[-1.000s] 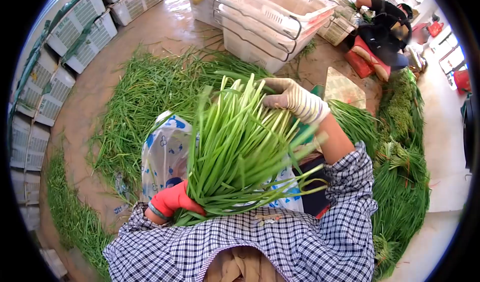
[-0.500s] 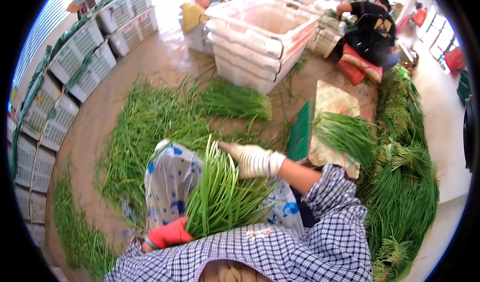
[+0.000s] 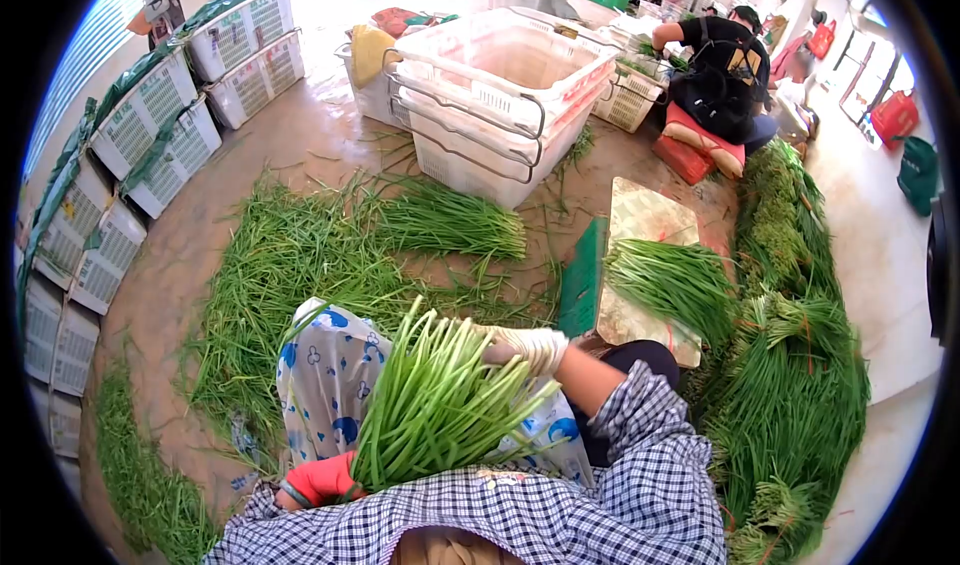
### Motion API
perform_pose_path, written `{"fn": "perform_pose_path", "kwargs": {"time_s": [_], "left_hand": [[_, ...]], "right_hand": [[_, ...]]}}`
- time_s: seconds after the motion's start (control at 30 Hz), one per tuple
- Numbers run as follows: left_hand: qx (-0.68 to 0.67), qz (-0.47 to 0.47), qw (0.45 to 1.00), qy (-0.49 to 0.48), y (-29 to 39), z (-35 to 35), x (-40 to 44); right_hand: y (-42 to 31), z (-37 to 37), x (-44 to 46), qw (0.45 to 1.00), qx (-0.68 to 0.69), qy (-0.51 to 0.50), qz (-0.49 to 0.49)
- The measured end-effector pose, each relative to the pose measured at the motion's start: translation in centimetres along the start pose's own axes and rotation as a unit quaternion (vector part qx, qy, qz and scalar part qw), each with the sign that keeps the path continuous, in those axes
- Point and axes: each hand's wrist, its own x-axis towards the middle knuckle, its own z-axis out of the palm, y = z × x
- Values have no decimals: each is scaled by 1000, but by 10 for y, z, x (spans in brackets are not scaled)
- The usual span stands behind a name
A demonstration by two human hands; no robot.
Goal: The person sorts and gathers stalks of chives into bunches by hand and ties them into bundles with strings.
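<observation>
A loose bunch of long green stalks [image 3: 435, 395] lies across my lap, pale ends pointing up and away from me. My left hand [image 3: 325, 479], in a red glove, is closed round its lower leafy end. At the upper right side of the bunch is my right hand [image 3: 525, 349], in a white striped glove, its fingers bent against the pale ends and partly hidden by them. Beneath the bunch, a plastic sheet with blue prints [image 3: 325, 380] covers my knees.
Stacked white crates [image 3: 480, 145] stand ahead. A board [image 3: 650, 215] at the right bears a green bundle [image 3: 672, 280]. Tied bundles [image 3: 790, 395] line the far right; loose greens [image 3: 270, 295] cover the floor at the left. Another person [image 3: 720, 65] sits at the upper right.
The bunch, held high and spread a second ago, is now lower over my lap. My right hand has come down with its pale ends, and the view has shifted.
</observation>
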Motion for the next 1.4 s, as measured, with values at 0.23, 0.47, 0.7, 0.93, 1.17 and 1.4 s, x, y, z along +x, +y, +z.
{"fn": "perform_pose_path", "kwargs": {"time_s": [0.23,0.47,0.7,0.93,1.17,1.4], "left_hand": [[-22,5,999,25,-5,0,-4],[-60,28,997,48,-15,-5,-8],[-93,82,990,63,-24,-7,3],[-122,54,985,106,-16,2,-14],[-105,31,988,105,-26,-10,-4],[-13,70,985,155,-27,0,-15]], "right_hand": [[2,4,13,996,57,71,-6],[-12,-79,-44,932,128,207,-267],[13,17,34,958,-26,193,-211],[29,-56,9,845,245,405,-247],[-27,53,35,924,-342,167,28],[25,22,18,928,146,265,-216]]}}
